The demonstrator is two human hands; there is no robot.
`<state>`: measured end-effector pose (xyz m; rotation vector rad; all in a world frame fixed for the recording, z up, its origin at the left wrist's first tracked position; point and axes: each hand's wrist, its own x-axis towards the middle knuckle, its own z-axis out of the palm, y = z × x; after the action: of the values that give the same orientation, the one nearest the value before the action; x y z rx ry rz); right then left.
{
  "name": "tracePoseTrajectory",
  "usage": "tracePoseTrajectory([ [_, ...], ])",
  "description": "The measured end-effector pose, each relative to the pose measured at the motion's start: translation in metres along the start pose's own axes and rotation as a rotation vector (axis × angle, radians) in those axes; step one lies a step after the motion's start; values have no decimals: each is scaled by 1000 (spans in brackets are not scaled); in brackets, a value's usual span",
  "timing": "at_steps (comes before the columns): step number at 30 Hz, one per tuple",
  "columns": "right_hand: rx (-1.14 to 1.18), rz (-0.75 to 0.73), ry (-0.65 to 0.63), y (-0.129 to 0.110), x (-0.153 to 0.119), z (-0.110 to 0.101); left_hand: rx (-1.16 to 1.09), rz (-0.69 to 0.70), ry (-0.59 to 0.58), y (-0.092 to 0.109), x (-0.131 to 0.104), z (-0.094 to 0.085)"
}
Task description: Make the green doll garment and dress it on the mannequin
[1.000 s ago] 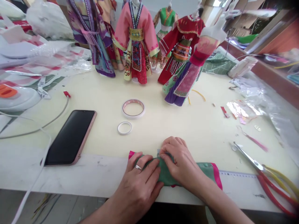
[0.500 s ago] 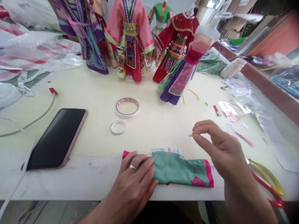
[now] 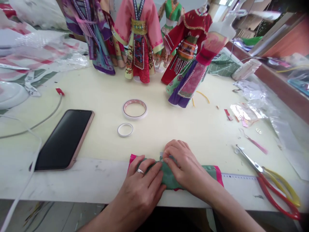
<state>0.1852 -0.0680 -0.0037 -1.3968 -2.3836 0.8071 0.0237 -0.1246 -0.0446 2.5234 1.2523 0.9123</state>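
Note:
A small green doll garment (image 3: 170,176) with pink ends lies at the table's front edge. My left hand (image 3: 145,180), a ring on one finger, rests on its left half, fingers stretched out and pressing the cloth. My right hand (image 3: 184,167) is over the garment's middle, thumb and fingertips pinched at its upper edge, close to the left fingertips. A short pale strip (image 3: 161,155) sticks out above that edge. What the pinch holds is hidden. The right hand and forearm cover part of the garment.
Red-and-yellow-handled scissors (image 3: 262,174) lie right, near a ruler edge (image 3: 238,177). Two tape rolls, a larger (image 3: 125,113) and a smaller (image 3: 118,130), sit ahead. A phone (image 3: 64,140) and cables are left. Dressed doll figures (image 3: 142,42) stand behind; scraps and plastic (image 3: 251,111) lie right.
My right hand has moved left and down from above the table to the garment's upper edge. The scissors and ruler edge have come into view. My left hand stays on the cloth.

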Motion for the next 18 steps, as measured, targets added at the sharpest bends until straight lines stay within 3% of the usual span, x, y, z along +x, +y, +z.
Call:
tracePoseTrajectory([
  [18, -168, -7, -63, -4, 9, 0, 4, -11, -7, 0, 1, -2],
])
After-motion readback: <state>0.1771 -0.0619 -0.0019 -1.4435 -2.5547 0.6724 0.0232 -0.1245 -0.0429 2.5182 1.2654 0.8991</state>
